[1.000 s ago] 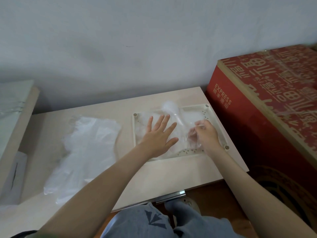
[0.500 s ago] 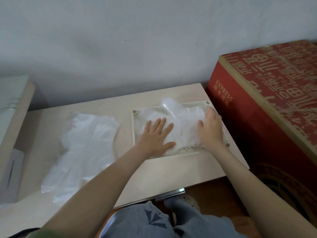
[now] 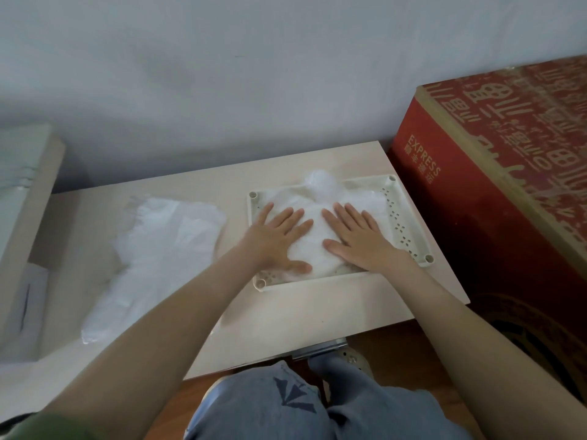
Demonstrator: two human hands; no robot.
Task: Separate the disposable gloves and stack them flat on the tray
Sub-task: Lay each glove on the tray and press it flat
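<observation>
Gloves already in the tray (image 3: 319, 236) lie as a thin white stack under both palms: the left hand (image 3: 275, 241) rests on the stack's left part, fingers spread and pointing away and slightly right, and the right hand (image 3: 359, 239) rests just beside it on the right part, fingers spread and pointing away and slightly left. Neither hand grips anything; both are flat and fully open, pressing down on the plastic. A puff of film stands up at the far edge of the stack, over the tray's back wall, so the pile is not yet quite flat there. The tray (image 3: 409, 236), pale with perforated sides, sits on the right half of the light table (image 3: 305, 315), close to the red box (image 3: 470, 198) that stands beside the table's right end. Outward to the left, well apart from the tray, the unsorted gloves (image 3: 158, 249) lie loosely heaped on the table, their long axis running from the far side toward the near left corner. That heap lies to the left of both hands, and the left hand is plainly the nearer one, so the next pick would likely fall to it, reaching sideways across the bare table. Thin film of this kind probably clings, which could bring up more than one glove.
</observation>
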